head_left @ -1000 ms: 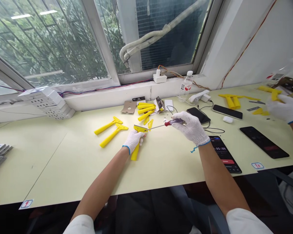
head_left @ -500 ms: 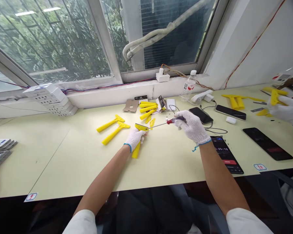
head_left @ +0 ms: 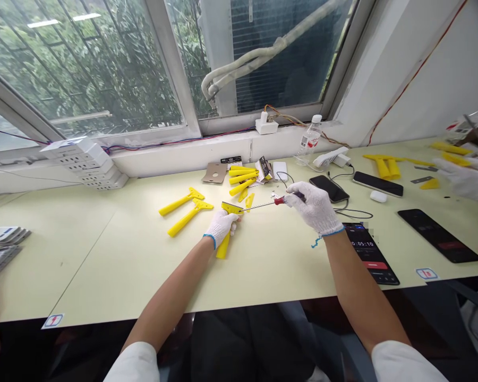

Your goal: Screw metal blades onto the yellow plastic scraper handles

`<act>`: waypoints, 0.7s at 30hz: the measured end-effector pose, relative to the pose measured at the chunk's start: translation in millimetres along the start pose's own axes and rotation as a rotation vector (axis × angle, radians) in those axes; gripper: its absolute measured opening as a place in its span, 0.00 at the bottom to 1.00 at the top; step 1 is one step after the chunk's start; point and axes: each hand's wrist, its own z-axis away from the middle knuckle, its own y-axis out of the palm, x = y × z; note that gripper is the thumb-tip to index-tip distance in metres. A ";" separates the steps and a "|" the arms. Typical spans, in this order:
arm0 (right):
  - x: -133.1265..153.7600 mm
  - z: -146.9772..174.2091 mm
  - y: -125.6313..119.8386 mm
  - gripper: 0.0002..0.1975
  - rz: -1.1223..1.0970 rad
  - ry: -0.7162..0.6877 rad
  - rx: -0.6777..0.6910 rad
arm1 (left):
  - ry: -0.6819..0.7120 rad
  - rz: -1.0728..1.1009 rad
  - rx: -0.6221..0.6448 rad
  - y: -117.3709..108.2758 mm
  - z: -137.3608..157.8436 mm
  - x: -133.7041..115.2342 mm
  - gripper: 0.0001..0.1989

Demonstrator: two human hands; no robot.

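Note:
Gloved in white, my left hand point(head_left: 222, 225) is closed around a yellow scraper point(head_left: 223, 248), its wide head pointing away from me and its handle toward me. My right hand point(head_left: 313, 206), gloved too, grips a screwdriver point(head_left: 279, 201) with a red and dark handle. The screwdriver's long shaft lies nearly level, and its tip meets the right end of the scraper head. Two more yellow scrapers, a nearer one point(head_left: 188, 218) and a farther one point(head_left: 179, 202), lie to the left. Just beyond the held scraper is a small yellow piece point(head_left: 249, 202).
Behind are several yellow handles point(head_left: 241, 188), a cardboard piece point(head_left: 214, 173) and a small open box point(head_left: 264, 168). Phones lie rightward, one point(head_left: 372, 254) near my right forearm. A bottle point(head_left: 309, 140) stands by the wall. At far right, a co-worker's gloved hand point(head_left: 464, 178) handles yellow parts.
My fingers have shifted on the screwdriver handle, covering more of it; its tip stays at the scraper head. The co-worker's hand at far right has moved slightly.

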 end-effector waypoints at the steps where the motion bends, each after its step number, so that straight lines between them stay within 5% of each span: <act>1: 0.3 0.1 0.3 0.10 0.035 0.011 -0.006 | 0.002 0.006 -0.002 -0.2 -1.3 1.3 0.05; 10: -3.2 0.3 -2.4 0.10 -0.151 0.068 0.117 | -0.004 0.037 0.008 -4.3 -15.7 19.7 0.06; 14: -2.5 1.2 -1.0 0.10 -0.012 0.096 0.010 | 0.008 0.020 0.027 -5.4 -18.5 23.5 0.05; 21: -5.6 -0.5 -1.2 0.12 -0.043 0.036 0.072 | -0.005 0.039 0.024 -3.9 -20.0 23.0 0.05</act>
